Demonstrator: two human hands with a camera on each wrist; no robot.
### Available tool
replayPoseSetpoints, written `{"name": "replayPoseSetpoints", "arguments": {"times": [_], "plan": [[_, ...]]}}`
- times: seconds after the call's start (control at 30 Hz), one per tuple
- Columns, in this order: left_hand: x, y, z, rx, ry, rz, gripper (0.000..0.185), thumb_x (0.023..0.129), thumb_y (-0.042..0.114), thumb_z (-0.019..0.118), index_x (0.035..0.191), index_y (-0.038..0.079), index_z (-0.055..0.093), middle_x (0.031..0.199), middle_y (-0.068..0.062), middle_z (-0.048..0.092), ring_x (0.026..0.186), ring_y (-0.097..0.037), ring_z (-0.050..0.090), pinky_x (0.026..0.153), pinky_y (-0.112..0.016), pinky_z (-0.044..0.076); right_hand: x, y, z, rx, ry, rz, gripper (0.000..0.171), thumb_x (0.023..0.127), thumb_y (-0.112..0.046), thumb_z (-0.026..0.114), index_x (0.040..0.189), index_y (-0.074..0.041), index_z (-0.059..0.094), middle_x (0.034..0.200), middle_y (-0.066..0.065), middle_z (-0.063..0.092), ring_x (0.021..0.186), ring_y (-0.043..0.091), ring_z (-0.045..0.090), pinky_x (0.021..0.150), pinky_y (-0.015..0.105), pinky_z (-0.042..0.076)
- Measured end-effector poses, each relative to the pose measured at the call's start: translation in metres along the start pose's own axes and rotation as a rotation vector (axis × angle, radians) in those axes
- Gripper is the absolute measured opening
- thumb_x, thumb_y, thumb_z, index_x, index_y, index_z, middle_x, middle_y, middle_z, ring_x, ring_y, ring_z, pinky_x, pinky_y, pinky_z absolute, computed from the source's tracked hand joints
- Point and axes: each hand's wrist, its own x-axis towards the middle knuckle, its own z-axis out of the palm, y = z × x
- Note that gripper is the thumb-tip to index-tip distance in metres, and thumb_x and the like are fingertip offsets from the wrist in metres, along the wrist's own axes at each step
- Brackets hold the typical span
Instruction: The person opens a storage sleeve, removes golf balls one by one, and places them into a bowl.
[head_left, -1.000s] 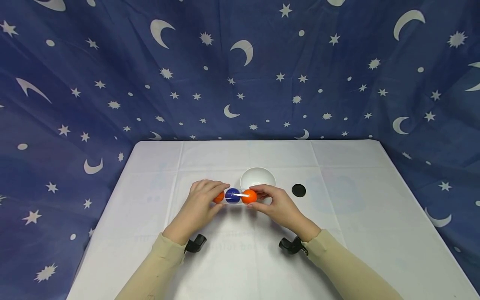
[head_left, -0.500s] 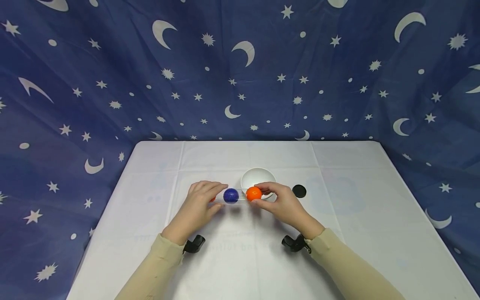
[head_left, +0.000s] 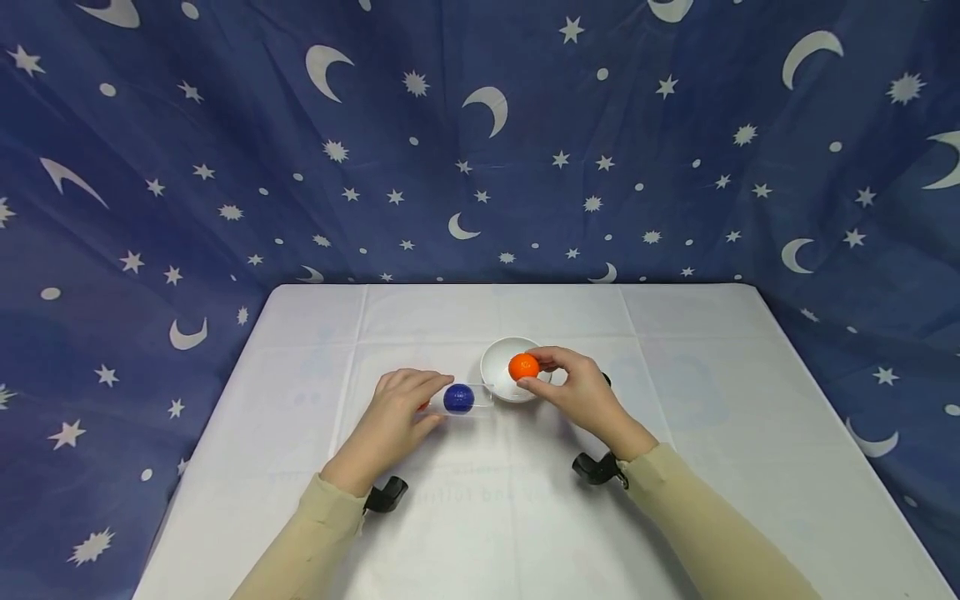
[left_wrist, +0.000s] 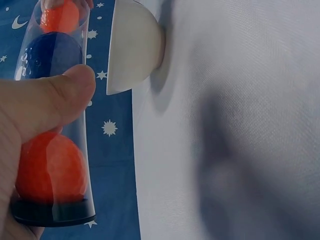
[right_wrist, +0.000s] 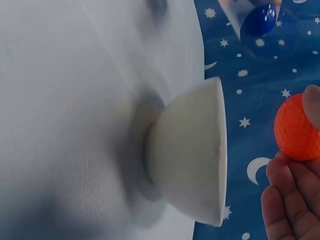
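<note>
My left hand (head_left: 397,425) grips a clear plastic tube (left_wrist: 87,150) that lies sideways in the head view, its uncapped end toward the right. Inside it are a dark blue golf ball (head_left: 459,399) and, by the black end cap (left_wrist: 52,212), an orange golf ball (left_wrist: 52,170), mostly hidden by fingers in the head view. Another orange golf ball (head_left: 523,367) is pinched between thumb and fingers of my right hand (head_left: 581,396), outside the tube. It overlaps the white bowl (head_left: 495,371) in the head view and is held above rim level in the right wrist view.
The bowl stands on a white-covered table (head_left: 315,333). A black disc (head_left: 607,379) shows partly behind the right hand. Behind the table hangs a blue cloth (head_left: 390,108) with moons and stars.
My right hand has drawn the orange golf ball out of the tube's end and carried it right and away from me, over the bowl. The left hand has stayed nearly in place with the tube.
</note>
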Motion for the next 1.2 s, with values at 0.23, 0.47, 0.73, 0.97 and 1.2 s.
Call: {"name": "replayPoseSetpoints", "arguments": {"times": [0.23,0.47,0.73,0.97,1.2], "plan": [[-0.003,-0.002,0.002,0.005,0.001,0.003,0.053,0.081,0.019,0.080,0.130,0.014,0.061,0.124,0.000,0.062,0.114,-0.020,0.052,0.102,-0.041,0.031,0.012,0.009,0.001,-0.042,-0.011,0.054,0.049,0.079,-0.042,0.079,0.118,-0.016,0.067,0.105,-0.005,0.067,0.100,0.031,0.060,0.086,0.051,0.048],[-0.005,-0.002,0.002,-0.004,0.003,-0.002,0.054,0.079,0.018,0.081,0.129,0.014,0.062,0.124,0.000,0.062,0.115,-0.020,0.052,0.102,-0.042,0.031,0.021,0.017,0.008,-0.119,-0.053,0.015,0.047,0.080,-0.037,0.079,0.119,-0.014,0.066,0.108,-0.005,0.066,0.100,0.023,0.061,0.091,0.047,0.047],[-0.007,-0.002,-0.001,-0.008,0.009,-0.006,0.054,0.079,0.019,0.082,0.128,0.014,0.062,0.124,0.001,0.062,0.115,-0.020,0.052,0.102,-0.040,0.031,0.030,0.014,0.018,-0.292,-0.114,0.004,0.051,0.083,-0.038,0.077,0.124,-0.012,0.064,0.112,-0.001,0.065,0.102,0.019,0.059,0.095,0.039,0.046],[-0.009,-0.002,-0.003,0.004,0.004,-0.007,0.052,0.080,0.019,0.081,0.128,0.014,0.062,0.123,0.001,0.062,0.114,-0.019,0.053,0.103,-0.040,0.031,0.034,0.011,0.025,-0.364,-0.141,-0.044,0.045,0.083,-0.037,0.076,0.119,-0.012,0.066,0.104,0.000,0.066,0.097,0.021,0.060,0.091,0.037,0.048],[-0.011,-0.002,-0.003,0.009,0.004,-0.004,0.052,0.080,0.020,0.081,0.128,0.014,0.062,0.123,0.001,0.062,0.114,-0.020,0.053,0.103,-0.041,0.031,0.036,0.011,0.031,-0.354,-0.167,-0.017,0.039,0.083,-0.033,0.078,0.115,-0.014,0.066,0.101,-0.002,0.065,0.096,0.021,0.060,0.090,0.037,0.048]]}}
